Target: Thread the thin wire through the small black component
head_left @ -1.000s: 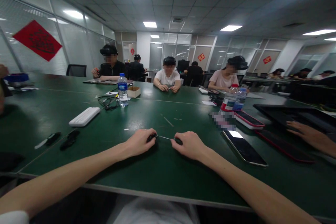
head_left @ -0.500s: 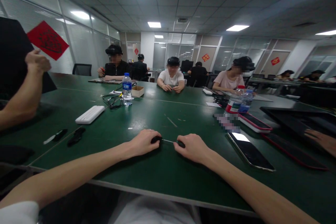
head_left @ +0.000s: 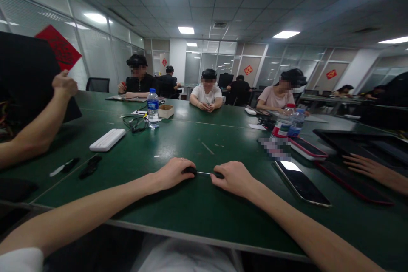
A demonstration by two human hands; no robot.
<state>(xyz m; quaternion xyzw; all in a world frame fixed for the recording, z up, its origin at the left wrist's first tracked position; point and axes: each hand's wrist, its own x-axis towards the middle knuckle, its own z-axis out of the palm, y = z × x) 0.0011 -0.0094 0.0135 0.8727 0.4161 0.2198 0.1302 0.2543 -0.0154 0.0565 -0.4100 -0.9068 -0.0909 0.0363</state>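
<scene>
Between my two hands runs a thin metal rod [head_left: 203, 173] with a dark, rounded piece at each end, held low over the green table [head_left: 178, 212]. My left hand [head_left: 176, 173] is closed around the larger black end piece [head_left: 190, 170]. Across from it, my right hand [head_left: 234, 177] pinches the smaller dark end piece [head_left: 218, 174]. The fingers partly hide both ends, so I cannot tell the exact kind of tool. Right of my right hand lies a smartphone [head_left: 302, 185] with part of its screen lit.
A white power bank [head_left: 107, 140], black straps [head_left: 90, 166], a water bottle [head_left: 153, 110] and a small box [head_left: 166, 111] stand leftward. Several phones and bottles [head_left: 297, 122] lie right. A co-worker's hand [head_left: 65, 84] grips a black panel [head_left: 28, 76]; another's hand [head_left: 366, 168] reaches in from the right.
My hands and the rod have stayed nearly still. At the left, the co-worker's hand and black panel have shifted right and down. The right-hand co-worker's hand has moved left, further into view.
</scene>
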